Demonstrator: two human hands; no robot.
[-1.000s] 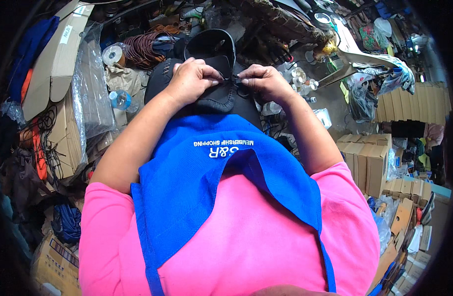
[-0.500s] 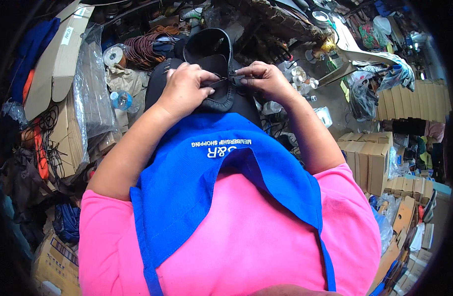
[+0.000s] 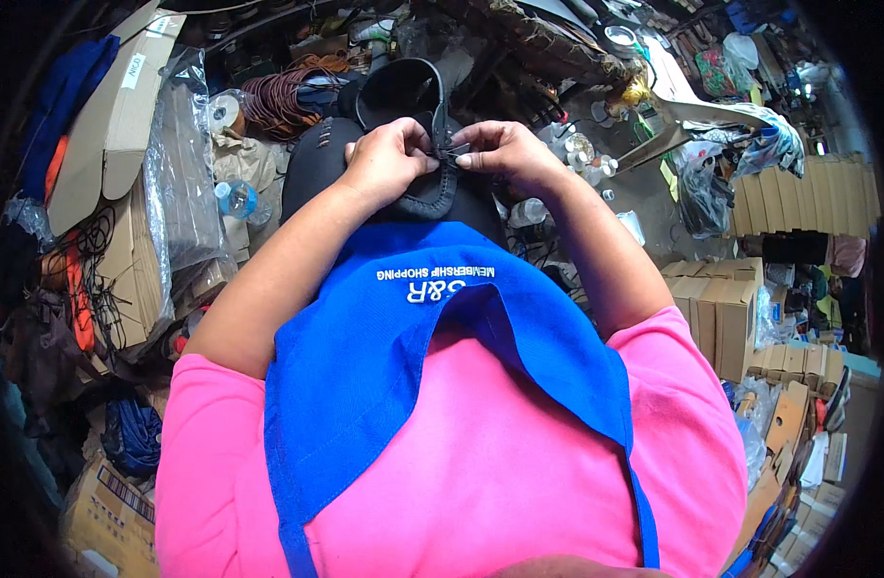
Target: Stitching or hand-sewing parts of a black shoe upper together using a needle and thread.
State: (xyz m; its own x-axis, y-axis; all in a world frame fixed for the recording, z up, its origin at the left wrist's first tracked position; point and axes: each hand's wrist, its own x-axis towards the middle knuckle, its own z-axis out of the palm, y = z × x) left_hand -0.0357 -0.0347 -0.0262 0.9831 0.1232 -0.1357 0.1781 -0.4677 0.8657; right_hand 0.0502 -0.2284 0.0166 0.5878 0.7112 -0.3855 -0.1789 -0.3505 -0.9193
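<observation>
A black shoe-like piece [image 3: 401, 81] with a curved, open collar rests on my lap, and a row of coarse stitches runs down its edge. My left hand [image 3: 389, 166] is closed, thumb and fingers pinched at the seam on the left side. Facing it, my right hand [image 3: 509, 154] is also closed in a pinch just right of the same edge. A thin dark strand, thread or needle, shows at the right fingertips; which one I cannot tell. What lies inside the left pinch is hidden.
A blue apron [image 3: 355, 337] covers my front. On the left stand cardboard sheets [image 3: 105, 125], a plastic bottle [image 3: 236, 199] and a bundle of brown cord [image 3: 288, 101]. To the right are several small bottles [image 3: 582, 149], a dark plastic bag [image 3: 702, 197] and stacked cardboard boxes [image 3: 721, 308].
My left hand has shifted right and slightly down, closer to the seam. The right hand has moved a little left, so the fingertips now nearly meet at the stitched edge.
</observation>
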